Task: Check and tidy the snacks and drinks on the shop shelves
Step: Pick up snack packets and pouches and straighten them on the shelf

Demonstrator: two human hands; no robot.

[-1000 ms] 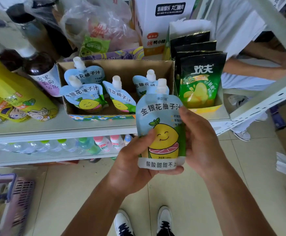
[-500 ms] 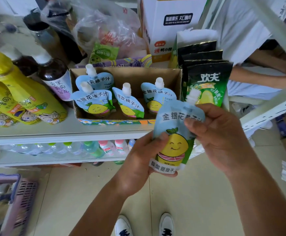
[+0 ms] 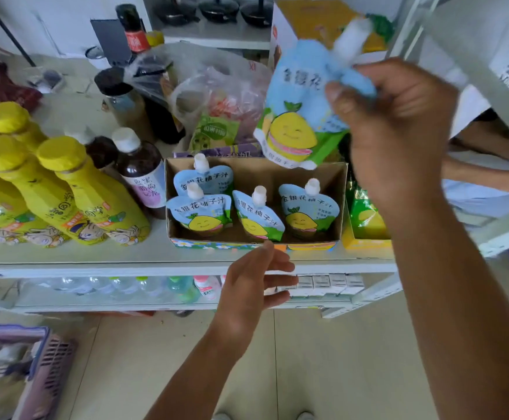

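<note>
My right hand (image 3: 398, 122) grips a blue juice pouch (image 3: 298, 104) with a smiling yellow fruit and a white spout, high above the cardboard display box (image 3: 259, 172). The pouch is blurred and hangs tilted. Several matching pouches (image 3: 306, 207) stand upright inside the box on the white shelf (image 3: 156, 253). My left hand (image 3: 256, 286) hovers in front of the shelf edge just below the box, fingers straight and spread, holding nothing.
Yellow bottles (image 3: 74, 192) lean at the left, beside dark bottles (image 3: 139, 174). A plastic bag of snacks (image 3: 217, 95) lies behind the box; a green packet (image 3: 365, 213) stands to its right. Water bottles fill the lower shelf (image 3: 126, 287). A purple basket (image 3: 29, 368) sits on the floor.
My right hand has lifted the pouch up and to the right, above the box. My left hand has let go of the pouch and dropped to the shelf edge.
</note>
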